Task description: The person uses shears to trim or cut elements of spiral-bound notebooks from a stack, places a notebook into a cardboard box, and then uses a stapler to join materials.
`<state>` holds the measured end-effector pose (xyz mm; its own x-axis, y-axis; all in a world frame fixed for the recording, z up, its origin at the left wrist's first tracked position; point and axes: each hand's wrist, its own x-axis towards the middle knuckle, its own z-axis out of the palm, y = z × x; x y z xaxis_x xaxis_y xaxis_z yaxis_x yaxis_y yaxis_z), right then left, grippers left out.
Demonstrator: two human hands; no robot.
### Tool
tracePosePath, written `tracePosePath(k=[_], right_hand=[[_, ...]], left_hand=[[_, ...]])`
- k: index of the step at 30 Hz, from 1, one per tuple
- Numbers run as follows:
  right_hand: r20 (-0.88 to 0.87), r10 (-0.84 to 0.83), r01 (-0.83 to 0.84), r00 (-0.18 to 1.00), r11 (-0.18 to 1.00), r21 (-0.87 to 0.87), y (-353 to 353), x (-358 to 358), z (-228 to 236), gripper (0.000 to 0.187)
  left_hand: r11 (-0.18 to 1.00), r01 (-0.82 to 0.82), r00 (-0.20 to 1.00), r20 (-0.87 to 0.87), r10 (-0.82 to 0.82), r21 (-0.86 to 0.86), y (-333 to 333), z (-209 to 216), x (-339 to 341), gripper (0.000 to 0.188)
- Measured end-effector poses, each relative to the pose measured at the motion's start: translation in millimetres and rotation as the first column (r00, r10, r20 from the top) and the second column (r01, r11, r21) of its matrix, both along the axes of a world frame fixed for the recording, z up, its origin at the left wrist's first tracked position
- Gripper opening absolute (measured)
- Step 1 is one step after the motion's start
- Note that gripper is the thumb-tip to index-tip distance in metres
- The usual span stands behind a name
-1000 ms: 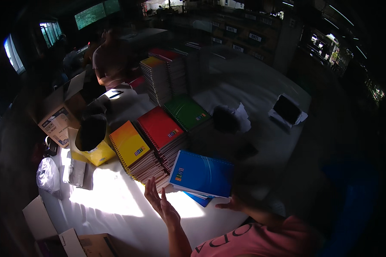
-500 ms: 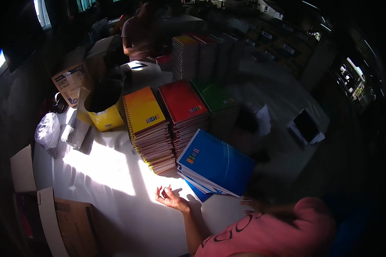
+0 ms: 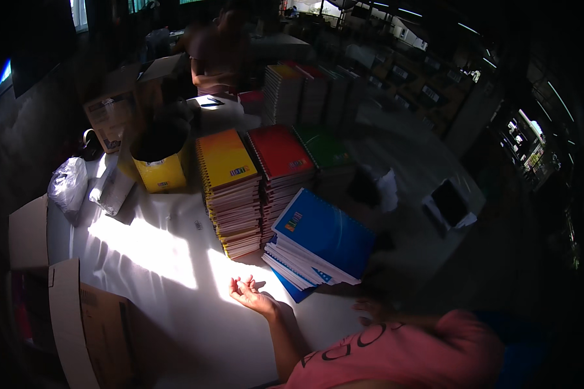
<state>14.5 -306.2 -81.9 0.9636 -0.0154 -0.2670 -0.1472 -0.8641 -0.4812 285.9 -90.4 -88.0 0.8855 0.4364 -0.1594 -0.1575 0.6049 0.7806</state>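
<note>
My left hand (image 3: 252,297) rests palm up on the white table, its fingers loosely curled and apart, with nothing in them. Just beyond it is a leaning stack of blue spiral notebooks (image 3: 328,233), turned at an angle and fanned out at the near side. One blue notebook at the bottom sticks out toward my left hand. My right hand (image 3: 368,310) lies in shadow near the stack's right corner; its dim fingers look spread and I see nothing in them. Tall stacks of yellow notebooks (image 3: 227,159) and red notebooks (image 3: 280,152) stand behind the blue ones.
Green notebooks (image 3: 321,146) stand beside the red. A yellow bin (image 3: 165,175), a plastic-wrapped bundle (image 3: 69,185) and an open carton (image 3: 104,330) are at left. A dark flat object on papers (image 3: 451,204) lies at right. Another person (image 3: 217,61) stands across the table.
The view has shifted slightly. More page edges of the blue stack show, fanned toward my left hand. My left hand keeps its palm-up pose.
</note>
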Motion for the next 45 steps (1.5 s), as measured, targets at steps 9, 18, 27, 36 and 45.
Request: tracePosePath(k=[9,18,27,36,45], right_hand=[[0.027,0.037,-0.041,0.999,0.985,0.169,-27,-19,-52,0.048],[0.386,0.050,-0.062,0.921,0.998,0.020,3,8,12,0.033],[0.876,-0.105,0.024,0.471,0.994,0.106,-123,15,80,0.026],[0.460,-0.620,0.772,0.636,0.523,-0.362,-356,-14,12,0.065],[0.593,-0.375,0.688,0.713,0.540,-0.485,-392,-10,6,0.035]], left_hand=[[0.997,0.066,0.995,0.072,-0.069,0.042,-4,-13,-7,0.030],[0.867,0.017,0.998,0.044,-0.044,0.499,-2,18,-14,0.052],[0.444,0.064,0.939,0.097,-0.329,0.894,10,41,-85,0.109],[0.234,0.123,0.921,-0.023,-0.390,0.964,-16,-3,-99,0.128],[0.124,0.167,0.975,-0.146,-0.168,0.978,-33,5,-95,0.116]])
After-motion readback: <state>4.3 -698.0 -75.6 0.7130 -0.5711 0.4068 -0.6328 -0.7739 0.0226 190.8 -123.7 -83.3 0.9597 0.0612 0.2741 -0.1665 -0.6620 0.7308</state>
